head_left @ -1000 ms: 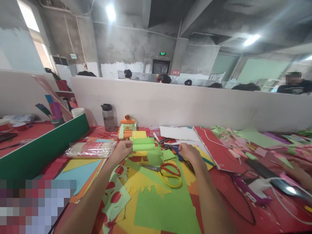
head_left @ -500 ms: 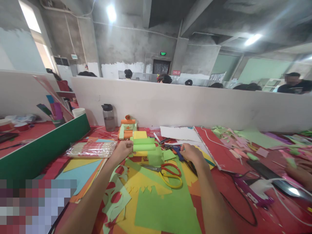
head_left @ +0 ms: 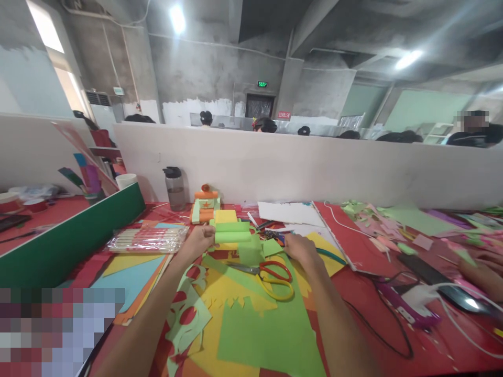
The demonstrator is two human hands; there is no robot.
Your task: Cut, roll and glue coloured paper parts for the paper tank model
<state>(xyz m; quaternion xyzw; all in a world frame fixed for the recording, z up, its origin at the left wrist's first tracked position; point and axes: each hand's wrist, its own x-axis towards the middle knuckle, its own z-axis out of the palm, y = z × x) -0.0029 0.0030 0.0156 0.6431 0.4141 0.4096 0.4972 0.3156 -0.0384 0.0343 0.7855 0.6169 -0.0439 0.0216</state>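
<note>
My left hand (head_left: 201, 240) pinches the left end of a light green paper piece with rolled edges (head_left: 232, 232). This piece is up against a yellow paper block (head_left: 226, 216). My right hand (head_left: 302, 248) is closed around a blue glue gun (head_left: 281, 239), mostly hidden under the fingers, its front end towards the paper piece. Below the hands lie scissors (head_left: 275, 280) with one red and one yellow handle, blades pointing left. They rest on green paper (head_left: 267, 335) and yellow scraps. An orange and green paper model (head_left: 206, 204) stands behind my left hand.
A water bottle (head_left: 175, 188) stands by the white partition (head_left: 275, 167). Wrapped sticks (head_left: 147, 240) lie on coloured sheets at left, beside a green board (head_left: 78, 230). A purple power strip (head_left: 408, 303) with cables lies right. Another person's hand (head_left: 481, 272) is at far right.
My right hand has moved slightly left and down with the glue gun, bringing it nearer the green paper piece. My left hand keeps its hold in nearly the same place.
</note>
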